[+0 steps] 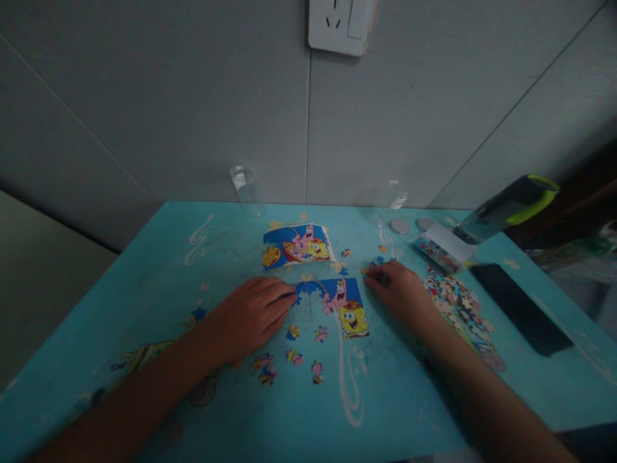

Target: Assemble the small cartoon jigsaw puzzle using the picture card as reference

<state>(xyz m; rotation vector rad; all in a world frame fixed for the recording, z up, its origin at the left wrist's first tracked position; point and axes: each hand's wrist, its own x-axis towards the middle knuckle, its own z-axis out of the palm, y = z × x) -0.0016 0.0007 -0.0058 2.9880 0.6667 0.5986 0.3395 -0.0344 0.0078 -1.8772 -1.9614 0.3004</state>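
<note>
The partly joined puzzle (354,316) was placed on the worktop (405,411), on the near side of the picture sheet (308,249); its left end was met by the left hand (250,315), whose fingers were held close together; whether anything was clamped in that grip could not be told; the right hand (402,288) was placed just right of the puzzle, its thumb and forefinger curled toward a small yellow piece (364,271); whether that grip was closed on it could not be told; loose pieces (294,357) were scattered on the puzzle's near side; a pile of pieces (460,302) was spread farther right.
</note>
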